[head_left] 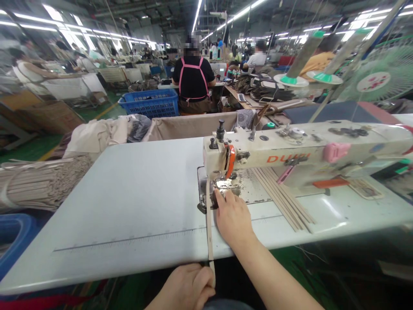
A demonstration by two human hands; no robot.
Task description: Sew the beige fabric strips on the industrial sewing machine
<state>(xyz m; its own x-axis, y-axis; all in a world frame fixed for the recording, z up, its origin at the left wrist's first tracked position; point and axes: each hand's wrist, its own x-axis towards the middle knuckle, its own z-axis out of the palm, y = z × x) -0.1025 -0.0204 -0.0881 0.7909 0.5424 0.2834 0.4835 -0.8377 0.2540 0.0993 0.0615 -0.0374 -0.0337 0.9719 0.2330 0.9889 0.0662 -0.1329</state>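
A narrow beige strip runs from under the presser area of the sewing machine straight toward me and over the table's front edge. Below that edge, my left hand is closed around the strip's near end. My right hand lies on the machine bed just right of the strip. Its fingers reach forward toward the metal needle plate, with the index fingertip close to the strip. Nothing shows in its grasp. The needle is not clear to see.
Several loose beige strips lie under the machine arm on the white table. A tied bundle of strips is at the left, above a blue tub. Thread cones and a green fan stand right. A person sits ahead.
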